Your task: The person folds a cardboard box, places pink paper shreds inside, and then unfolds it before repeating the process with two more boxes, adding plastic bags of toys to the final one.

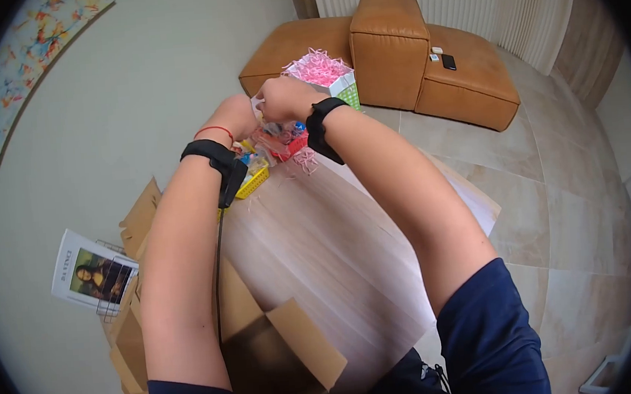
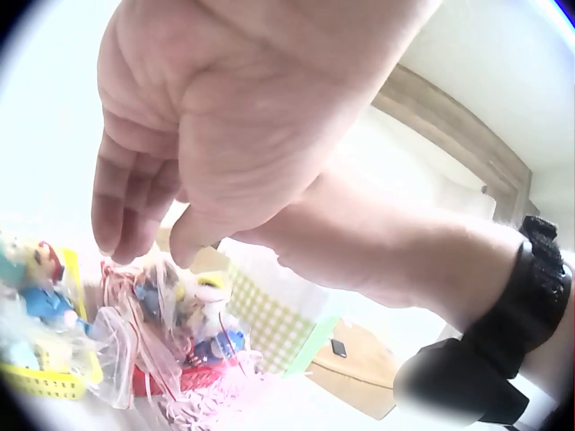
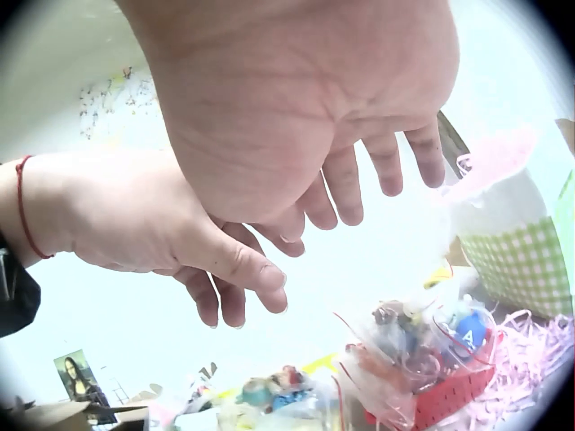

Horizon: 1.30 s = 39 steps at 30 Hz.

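Both hands are close together above the far end of the wooden table point(image 1: 312, 249). Loosely bent fingers hang down from the left hand point(image 1: 231, 118) point(image 2: 225, 117), with no held object visible. Beside it, the right hand point(image 1: 287, 99) point(image 3: 305, 99) has its fingers relaxed and spread, its fingertips near the left thumb. A small pale patch shows between the hands in the head view; I cannot tell what it is. Below them are a yellow basket point(image 1: 253, 182) and a red basket point(image 3: 454, 397), both holding plastic-wrapped items. Pink paper shreds point(image 1: 305, 161) lie by the red basket.
Behind the baskets stands a green-checked box point(image 3: 517, 265) filled with pink shreds. An opened cardboard box point(image 1: 308, 342) is at the near left, by a Mona Lisa book point(image 1: 92, 277). A brown leather sofa point(image 1: 389, 50) with a phone point(image 1: 449, 62) on it stands beyond.
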Motion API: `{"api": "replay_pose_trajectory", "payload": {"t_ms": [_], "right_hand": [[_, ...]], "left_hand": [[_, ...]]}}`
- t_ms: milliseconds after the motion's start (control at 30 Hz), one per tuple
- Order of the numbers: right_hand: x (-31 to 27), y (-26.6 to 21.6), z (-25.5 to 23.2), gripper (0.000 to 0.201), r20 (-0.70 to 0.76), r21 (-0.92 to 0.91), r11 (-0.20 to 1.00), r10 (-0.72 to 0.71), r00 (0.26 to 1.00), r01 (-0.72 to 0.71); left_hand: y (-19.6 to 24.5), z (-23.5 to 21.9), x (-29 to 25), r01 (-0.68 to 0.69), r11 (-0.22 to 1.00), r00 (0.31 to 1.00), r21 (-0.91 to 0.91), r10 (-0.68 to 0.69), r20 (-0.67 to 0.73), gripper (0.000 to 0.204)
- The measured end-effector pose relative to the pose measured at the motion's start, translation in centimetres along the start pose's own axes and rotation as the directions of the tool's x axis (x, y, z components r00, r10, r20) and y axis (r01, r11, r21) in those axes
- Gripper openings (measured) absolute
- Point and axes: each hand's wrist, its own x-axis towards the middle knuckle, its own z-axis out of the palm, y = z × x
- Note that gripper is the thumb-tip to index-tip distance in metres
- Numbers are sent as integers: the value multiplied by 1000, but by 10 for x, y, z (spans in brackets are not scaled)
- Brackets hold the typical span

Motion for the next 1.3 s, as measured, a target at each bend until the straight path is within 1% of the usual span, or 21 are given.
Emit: {"api": "replay_pose_trajectory", "payload": {"t_ms": [33,133,233,400,433,467,500,533,567,600,667,733,800,867,900,1000,1033,1133,1167,1267,1300], "right_hand": [[-4,-7,-11,29,8,15,1000,-5,1000,5],[-24,-28,-36,32,-5,-3,998,-64,998,64],[-56,-56,-64,32,16,-27,990,-141,990,142],[-132,-100,-97,35,27,78,942,-330,944,327],[-154,-111,-102,35,59,95,945,-320,946,314],[-174,-114,-100,33,82,187,930,-335,939,316],[-201,-124,-106,32,77,210,903,-396,915,374],[-224,-130,-105,31,78,207,902,-401,913,379],[-244,-132,-98,30,73,293,875,-423,903,386],[-260,-135,-92,28,140,355,868,-417,898,348],[-293,-148,-84,29,204,352,890,-374,905,288],[-317,-167,-80,30,246,321,922,-302,921,216],[-336,-179,-66,43,214,231,956,-233,949,183],[-351,-188,-50,51,195,148,977,-178,964,150],[-356,-192,-47,55,239,141,982,-159,958,128],[-368,-195,-25,58,212,108,985,-152,965,131],[-370,-194,-19,58,208,139,984,-138,968,110],[-375,-190,-2,54,252,279,960,-48,967,-25],[-378,-191,-2,51,251,336,941,-41,967,-47],[-390,-187,-9,52,234,387,914,31,972,-122],[-397,-181,-5,53,182,409,906,36,983,-109]], "left_hand": [[10,-25,-17,112,989,989,-93,-102,108,45],[4,-55,-51,152,948,986,-281,-124,114,43],[4,-84,-98,178,914,983,-364,-147,111,39],[-3,-100,-202,-94,936,992,-339,60,-111,30],[-3,-102,-227,-157,931,982,-329,110,-156,28],[-1,-104,-254,-119,923,989,-365,76,-130,26],[2,-107,-284,-84,913,994,-400,47,-103,25],[6,-109,-311,-53,900,997,-433,20,-78,25],[9,-111,-338,-11,905,998,-424,-19,-66,25],[12,-111,-366,31,909,997,-415,-57,-49,26],[13,-101,-417,99,916,992,-388,-124,-39,26],[26,-93,-464,216,894,972,-393,-234,2,25],[30,-67,-504,261,886,950,-385,-305,-59,27],[41,-43,-535,342,853,917,-394,-395,-58,42],[47,-30,-546,361,823,902,-439,-427,-58,46],[61,-3,-558,413,695,854,-589,-520,-14,64],[65,5,-557,425,641,838,-639,-546,10,71],[74,28,-548,432,520,820,-737,-566,82,74],[79,35,-545,414,484,819,-771,-567,83,68],[88,62,-541,263,350,805,-899,-594,4,61],[94,62,-540,241,348,802,-906,-598,-17,57]]}}
